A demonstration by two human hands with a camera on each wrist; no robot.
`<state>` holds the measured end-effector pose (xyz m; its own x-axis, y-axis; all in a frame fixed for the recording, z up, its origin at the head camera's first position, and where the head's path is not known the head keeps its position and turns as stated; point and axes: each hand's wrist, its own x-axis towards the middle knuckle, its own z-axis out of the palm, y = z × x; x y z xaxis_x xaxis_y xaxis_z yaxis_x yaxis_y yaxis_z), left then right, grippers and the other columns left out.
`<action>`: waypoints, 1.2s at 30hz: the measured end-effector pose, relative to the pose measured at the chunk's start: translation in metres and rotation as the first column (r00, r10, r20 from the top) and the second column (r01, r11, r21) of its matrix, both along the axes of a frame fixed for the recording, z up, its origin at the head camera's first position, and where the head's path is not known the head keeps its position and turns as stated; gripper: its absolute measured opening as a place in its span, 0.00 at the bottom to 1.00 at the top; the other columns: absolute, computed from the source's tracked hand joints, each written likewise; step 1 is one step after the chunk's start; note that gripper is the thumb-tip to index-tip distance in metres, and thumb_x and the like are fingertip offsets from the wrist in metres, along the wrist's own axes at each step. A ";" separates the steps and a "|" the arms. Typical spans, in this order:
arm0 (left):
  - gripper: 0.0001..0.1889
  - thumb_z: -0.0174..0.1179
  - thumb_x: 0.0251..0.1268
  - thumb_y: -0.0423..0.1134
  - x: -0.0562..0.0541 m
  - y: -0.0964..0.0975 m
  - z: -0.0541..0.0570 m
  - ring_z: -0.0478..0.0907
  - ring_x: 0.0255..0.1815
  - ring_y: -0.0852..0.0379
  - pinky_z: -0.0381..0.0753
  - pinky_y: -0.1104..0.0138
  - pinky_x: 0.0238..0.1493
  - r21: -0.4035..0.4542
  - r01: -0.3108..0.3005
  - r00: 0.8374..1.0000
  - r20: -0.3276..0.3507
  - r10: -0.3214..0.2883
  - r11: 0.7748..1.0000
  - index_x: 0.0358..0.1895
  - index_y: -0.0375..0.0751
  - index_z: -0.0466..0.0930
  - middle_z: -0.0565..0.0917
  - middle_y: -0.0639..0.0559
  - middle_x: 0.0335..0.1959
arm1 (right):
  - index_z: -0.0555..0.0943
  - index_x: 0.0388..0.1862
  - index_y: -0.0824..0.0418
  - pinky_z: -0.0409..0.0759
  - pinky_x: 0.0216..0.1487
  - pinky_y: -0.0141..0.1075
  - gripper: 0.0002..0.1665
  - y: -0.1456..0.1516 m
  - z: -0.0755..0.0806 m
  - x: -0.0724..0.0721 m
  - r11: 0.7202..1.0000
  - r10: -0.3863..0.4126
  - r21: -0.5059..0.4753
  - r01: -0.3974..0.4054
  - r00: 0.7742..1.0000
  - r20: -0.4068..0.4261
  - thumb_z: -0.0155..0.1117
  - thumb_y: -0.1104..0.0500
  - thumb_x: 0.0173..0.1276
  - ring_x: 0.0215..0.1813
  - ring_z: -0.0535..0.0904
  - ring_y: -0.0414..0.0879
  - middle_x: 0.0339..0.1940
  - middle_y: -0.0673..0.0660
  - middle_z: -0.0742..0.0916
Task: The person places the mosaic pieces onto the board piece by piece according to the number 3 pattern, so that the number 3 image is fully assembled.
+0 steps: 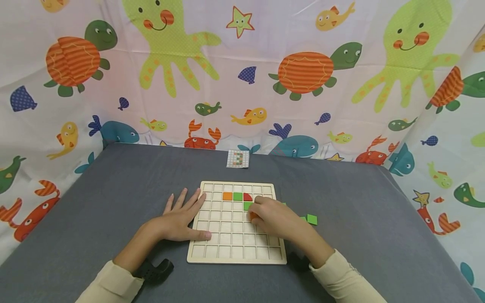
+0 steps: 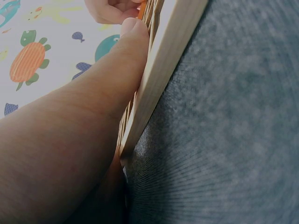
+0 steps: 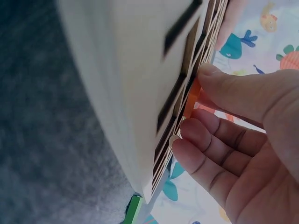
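Left hand (image 1: 178, 221): I rested it, fingers spread, on the left edge of a pale wooden gridded board (image 1: 237, 240).
Right hand (image 1: 275, 215): I pinched a flat orange tile (image 3: 192, 99) at the grid, just nearer me than a green square tile (image 1: 247, 206).
Row: orange square (image 1: 227, 196), second green square (image 1: 237, 196) and red rounded tile (image 1: 247, 197) sat side by side.

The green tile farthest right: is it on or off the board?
Off: the head view shows the green tile lying on gray cloth, right of the board.
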<state>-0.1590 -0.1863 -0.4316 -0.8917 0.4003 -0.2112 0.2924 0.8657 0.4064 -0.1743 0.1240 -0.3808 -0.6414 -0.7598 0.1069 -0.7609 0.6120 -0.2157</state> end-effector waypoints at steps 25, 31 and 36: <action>0.66 0.52 0.45 0.86 0.003 0.000 -0.001 0.20 0.79 0.40 0.17 0.39 0.69 -0.005 -0.004 1.000 -0.005 0.004 1.000 0.83 0.53 0.36 0.33 0.53 0.82 | 0.83 0.27 0.57 0.77 0.36 0.34 0.09 -0.019 0.007 -0.002 0.999 0.034 0.011 -0.034 0.999 0.029 0.72 0.68 0.63 0.31 0.75 0.41 0.29 0.49 0.80; 0.66 0.53 0.46 0.85 0.004 0.000 0.002 0.21 0.79 0.40 0.18 0.39 0.69 -0.001 -0.002 1.000 -0.002 0.002 1.000 0.83 0.52 0.37 0.33 0.52 0.82 | 0.85 0.29 0.60 0.76 0.31 0.32 0.05 -0.019 0.009 0.018 0.989 0.065 0.144 -0.043 0.987 -0.149 0.70 0.67 0.64 0.28 0.73 0.42 0.26 0.51 0.80; 0.66 0.52 0.46 0.85 0.004 0.001 0.006 0.20 0.79 0.40 0.18 0.39 0.69 0.019 0.009 1.000 -0.004 -0.009 1.000 0.83 0.51 0.37 0.33 0.52 0.82 | 0.84 0.38 0.65 0.84 0.40 0.37 0.05 -0.017 0.014 0.049 0.966 0.060 0.260 0.006 0.968 -0.245 0.67 0.63 0.66 0.39 0.83 0.48 0.40 0.57 0.86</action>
<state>-0.1547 -0.1852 -0.4254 -0.8889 0.4122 -0.1998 0.3019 0.8553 0.4211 -0.1253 0.1069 -0.3666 -0.5978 -0.7994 0.0596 -0.7873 0.5995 0.1442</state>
